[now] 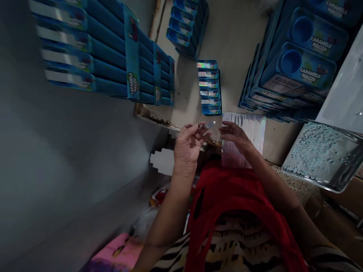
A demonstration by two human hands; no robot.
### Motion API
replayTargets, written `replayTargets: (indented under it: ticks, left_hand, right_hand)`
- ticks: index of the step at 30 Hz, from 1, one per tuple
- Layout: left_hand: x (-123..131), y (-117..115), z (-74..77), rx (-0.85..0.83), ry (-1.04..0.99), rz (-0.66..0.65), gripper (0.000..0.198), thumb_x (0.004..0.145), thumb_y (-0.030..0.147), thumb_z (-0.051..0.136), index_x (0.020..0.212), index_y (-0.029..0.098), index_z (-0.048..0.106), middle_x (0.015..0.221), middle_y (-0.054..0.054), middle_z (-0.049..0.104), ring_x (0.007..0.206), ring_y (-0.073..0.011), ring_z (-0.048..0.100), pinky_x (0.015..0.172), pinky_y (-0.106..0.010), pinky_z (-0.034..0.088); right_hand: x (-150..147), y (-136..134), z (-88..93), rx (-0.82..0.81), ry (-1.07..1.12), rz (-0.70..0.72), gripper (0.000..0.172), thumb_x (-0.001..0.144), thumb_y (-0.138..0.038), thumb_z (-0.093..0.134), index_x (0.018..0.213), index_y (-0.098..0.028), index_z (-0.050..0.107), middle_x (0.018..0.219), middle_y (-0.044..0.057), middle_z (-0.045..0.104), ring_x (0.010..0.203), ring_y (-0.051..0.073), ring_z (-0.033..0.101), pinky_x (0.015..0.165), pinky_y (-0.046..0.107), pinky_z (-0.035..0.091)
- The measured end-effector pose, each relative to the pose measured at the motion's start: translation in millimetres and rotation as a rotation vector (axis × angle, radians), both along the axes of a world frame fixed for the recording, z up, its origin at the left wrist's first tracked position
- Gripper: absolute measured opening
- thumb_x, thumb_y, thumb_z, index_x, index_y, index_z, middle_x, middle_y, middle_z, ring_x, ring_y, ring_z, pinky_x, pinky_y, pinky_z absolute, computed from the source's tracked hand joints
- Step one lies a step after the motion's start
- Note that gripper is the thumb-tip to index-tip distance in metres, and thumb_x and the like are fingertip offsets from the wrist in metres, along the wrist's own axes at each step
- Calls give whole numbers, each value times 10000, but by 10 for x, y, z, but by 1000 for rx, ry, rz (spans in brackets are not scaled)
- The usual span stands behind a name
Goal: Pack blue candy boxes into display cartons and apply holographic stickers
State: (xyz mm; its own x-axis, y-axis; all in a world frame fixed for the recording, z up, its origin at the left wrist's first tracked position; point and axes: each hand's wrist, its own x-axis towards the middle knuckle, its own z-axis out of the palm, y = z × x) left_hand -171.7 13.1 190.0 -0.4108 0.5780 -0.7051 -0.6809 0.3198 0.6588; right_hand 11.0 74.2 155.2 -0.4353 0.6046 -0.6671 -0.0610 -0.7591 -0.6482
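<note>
My left hand (189, 141) is closed, pinching a small shiny, see-through piece (205, 128) whose kind I cannot make out. Close by, a small white speck (214, 122) shows in the gap between my hands. My right hand (234, 134) is a little to the right, fingers stretched out and apart, with nothing visible in it. Beneath it lies a sheet of shiny, rainbow-tinted strips (249, 126) at the table's front edge. Just beyond my hands stands a row of small blue boxes (211, 109), several with silvery strips on their ends.
Tall stacks of blue boxes stand at the left (107, 60), the back (181, 28) and the right (300, 68), the right ones marked "Caramelo Macizo". A clear tray (314, 151) of small pale-blue pieces sits at the far right. A grey wall (56, 151) borders the left.
</note>
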Motion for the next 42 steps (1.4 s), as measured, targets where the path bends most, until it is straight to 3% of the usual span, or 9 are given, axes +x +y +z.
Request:
replayTargets:
  ticks: [4,10,17,27,34,42]
  left_hand:
    - [-85,-26,-13,-52,-92,53,226,726,255,813,808,227,605,1004,-50,811,1063,-268,787,935,-464,675]
    - [-145,-25,-89,-46,-157,74,199,743,226,785,802,228,595,946,-28,797,1056,-263,791,960,-509,671]
    - [-184,-21,-129,-23,-206,71,209,739,219,787,820,230,595,968,-31,794,1066,-262,788,959,-504,665]
    - [-176,-45,-232,-22,-148,85,290,749,282,835,857,224,571,1039,-58,802,1041,-250,785,935,-464,661]
    - [-233,133,-525,-94,95,172,403,640,324,970,838,195,644,780,22,706,725,-108,692,743,-221,557]
    - [-380,454,-869,-54,173,116,291,709,276,954,786,174,693,716,20,691,674,-91,625,702,-210,468]
  right_hand:
    - [-161,74,112,-8,49,30,544,622,-329,908,1127,-258,719,1064,17,773,1073,196,704,954,322,536]
    - [-234,176,237,-24,-43,106,364,704,-402,841,1031,-258,772,1006,2,794,949,165,697,805,275,447]
    - [-396,229,305,56,-167,88,339,709,-496,796,926,-236,781,910,2,754,869,150,642,770,271,415]
    - [-573,170,157,253,-276,7,232,723,-436,766,710,-213,703,695,-33,635,736,138,549,776,282,447]
    - [-686,221,78,388,-462,20,286,813,-487,738,730,-213,729,725,-9,685,746,158,593,752,282,458]
    - [-896,427,-236,545,-770,49,293,881,-477,713,786,-211,790,736,29,752,728,200,675,734,311,448]
